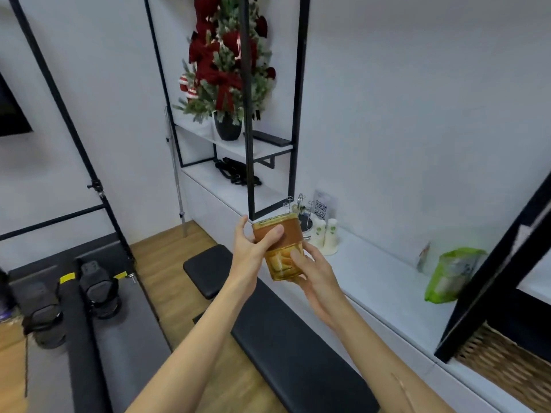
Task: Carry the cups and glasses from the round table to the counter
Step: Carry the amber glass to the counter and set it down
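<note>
1. Far left of the amber glass cup [281, 247]: dark exercise gear [98, 289] on grey floor mats.
2. Just left of the cup: left hand [253, 248], thumb across the brown band, fingers curled behind the upper half, closed firmly on the cup.
3. Centre: cup held in the air, tilted slightly, above a black padded bench [286, 332] and short of the white counter [378, 281]; not touching either.
4. Just right of and under the cup: right hand [316, 275], thumb pressed on the ribbed lower glass, palm cupping the base, also closed on it.
5. Behind the cup, on the counter: white paper cups [325, 236] and a wire rack [301, 207].
6. Above and behind the cup: decorated Christmas tree [228, 55] in a black pot on a shelf.
7. Further right of the cup, on the counter: green plastic bag [450, 275].
</note>
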